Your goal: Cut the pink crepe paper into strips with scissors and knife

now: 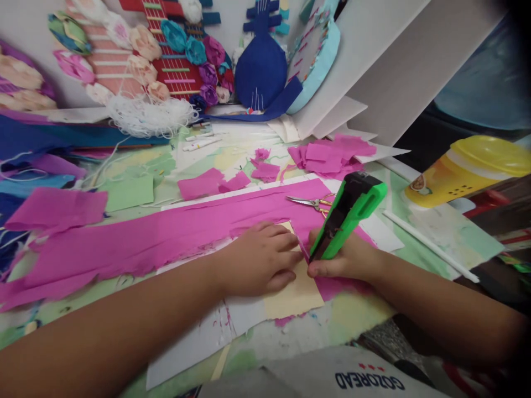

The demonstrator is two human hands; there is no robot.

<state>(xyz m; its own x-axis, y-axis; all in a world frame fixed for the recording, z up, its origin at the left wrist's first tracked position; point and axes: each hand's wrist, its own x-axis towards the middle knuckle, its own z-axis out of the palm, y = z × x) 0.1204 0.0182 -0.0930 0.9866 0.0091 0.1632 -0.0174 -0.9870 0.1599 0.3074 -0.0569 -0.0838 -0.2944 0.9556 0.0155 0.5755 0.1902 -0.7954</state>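
Observation:
My left hand (259, 260) lies flat, fingers apart, on a yellow paper piece (296, 293) that rests over white paper and pink crepe paper. In my right hand (348, 260) is a green and black cutter (348, 215), its lower end down at the right edge of the yellow piece. A long strip of pink crepe paper (136, 240) runs leftward beyond my hands. Small gold-handled scissors (311, 202) lie on the pink paper just behind the cutter, partly covered by it.
Pink scraps (332, 155) and a ball of white string (149, 116) lie farther back. Decorated paper instruments (261, 72) stand against a white board. At the right are a yellow cup (468, 171) and a white stick (431, 246).

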